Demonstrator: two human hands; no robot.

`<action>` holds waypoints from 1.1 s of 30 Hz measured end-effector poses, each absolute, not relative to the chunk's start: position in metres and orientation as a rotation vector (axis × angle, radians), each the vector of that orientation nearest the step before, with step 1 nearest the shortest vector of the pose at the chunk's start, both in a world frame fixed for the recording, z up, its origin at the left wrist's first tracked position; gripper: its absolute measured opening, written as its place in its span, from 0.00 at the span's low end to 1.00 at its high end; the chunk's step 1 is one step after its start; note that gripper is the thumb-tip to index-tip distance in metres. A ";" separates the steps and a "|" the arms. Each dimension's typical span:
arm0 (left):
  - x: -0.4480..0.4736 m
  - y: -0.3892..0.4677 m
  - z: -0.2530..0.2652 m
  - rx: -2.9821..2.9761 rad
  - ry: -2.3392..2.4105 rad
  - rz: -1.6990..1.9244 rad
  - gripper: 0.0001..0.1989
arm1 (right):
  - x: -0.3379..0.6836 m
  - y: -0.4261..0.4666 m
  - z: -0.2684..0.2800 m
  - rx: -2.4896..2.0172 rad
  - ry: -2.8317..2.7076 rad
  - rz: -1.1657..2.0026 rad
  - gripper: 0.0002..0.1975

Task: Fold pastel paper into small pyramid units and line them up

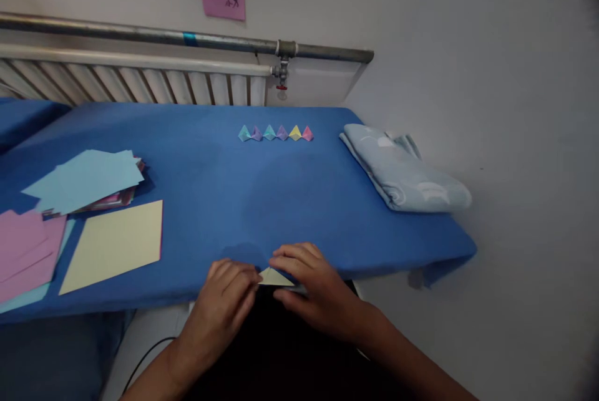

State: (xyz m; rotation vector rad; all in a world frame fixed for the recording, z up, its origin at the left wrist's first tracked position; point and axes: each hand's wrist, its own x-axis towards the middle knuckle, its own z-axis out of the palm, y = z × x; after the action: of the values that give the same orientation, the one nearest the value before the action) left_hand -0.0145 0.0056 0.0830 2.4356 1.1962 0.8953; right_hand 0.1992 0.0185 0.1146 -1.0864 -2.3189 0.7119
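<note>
At the near edge of the blue-covered table (pixel 210 189), a small pale yellow folded paper (pixel 275 277) lies between my hands. Its visible part is triangular, with the point facing away from me. My left hand (pixel 229 295) pinches the paper's left corner between thumb and fingers. On the other side, my right hand (pixel 311 285) has its fingers over the right part and its thumb below the near edge, gripping it. My fingers hide both ends of the paper.
A row of several folded paper pieces (pixel 275 133) lies toward the back. Light blue sheets (pixel 88 179), pink sheets (pixel 25 251) and a yellow sheet (pixel 116 242) lie at the left. A folded light blue blanket (pixel 402 170) is on the right, near the wall. Behind the table runs a radiator (pixel 163 86).
</note>
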 end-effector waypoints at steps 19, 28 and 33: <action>-0.007 -0.005 0.110 1.039 0.951 0.871 0.08 | 0.182 0.002 0.137 -1.254 -1.600 1.292 0.10; -0.007 -0.009 0.109 0.864 0.901 0.809 0.10 | 0.172 -0.004 0.131 -1.269 -1.669 1.373 0.08; -0.007 -0.008 0.104 0.782 0.904 0.841 0.08 | 0.170 -0.006 0.129 -1.258 -1.838 1.218 0.07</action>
State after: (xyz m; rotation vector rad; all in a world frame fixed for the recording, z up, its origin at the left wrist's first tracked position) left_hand -0.0069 -0.0082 0.1041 0.7815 0.9040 0.8413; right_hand 0.1698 -0.0057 0.1289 -1.2584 -1.8383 1.2178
